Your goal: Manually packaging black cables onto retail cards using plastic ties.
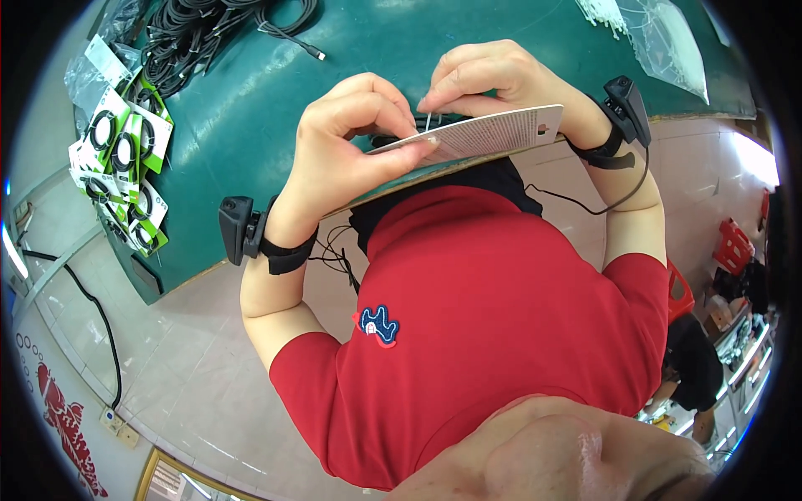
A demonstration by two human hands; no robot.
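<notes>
My left hand (347,142) pinches the left end of a white packaging card (493,136) between thumb and fingers, near the table's front edge. The card's printed back is turned toward me, and a small slot shows at its right end. My right hand (484,77) is closed in a pinch on a thin white cable tie (429,119) that rises at the card's far edge. Part of a coiled black cable (409,134) is visible behind the card, mostly hidden by the card and my fingers.
Several packaged cables on white and green cards (125,154) lie in a pile at the left. Loose black cables (188,42) are heaped at the far left, one connector (316,53) pointing rightward. White cable ties (603,15) and a plastic bag (668,50) rest at the far right of the green tabletop (376,42).
</notes>
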